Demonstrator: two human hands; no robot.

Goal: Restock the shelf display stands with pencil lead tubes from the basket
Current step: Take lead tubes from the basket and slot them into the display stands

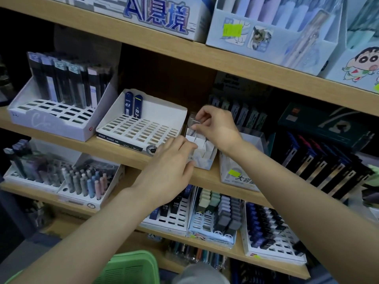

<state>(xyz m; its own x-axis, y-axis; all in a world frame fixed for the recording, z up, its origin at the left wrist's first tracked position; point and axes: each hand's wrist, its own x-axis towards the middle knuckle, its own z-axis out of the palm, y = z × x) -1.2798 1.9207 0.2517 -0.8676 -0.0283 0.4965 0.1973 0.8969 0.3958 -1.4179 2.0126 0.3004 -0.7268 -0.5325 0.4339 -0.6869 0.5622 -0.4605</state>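
Note:
My right hand pinches a clear pencil lead tube upright over the back of a small white display stand on the middle shelf. My left hand grips the front left corner of that stand, fingers curled over its edge. To its left stands a white slotted display stand with two dark blue lead tubes at its back. The green basket sits low at the bottom edge, between my forearms.
A white stand with tall dark tubes sits far left on the middle shelf. A clear box with a yellow sticker stands right of the small stand. Lower shelves carry trays of pens, erasers and refills. Boxes fill the top shelf.

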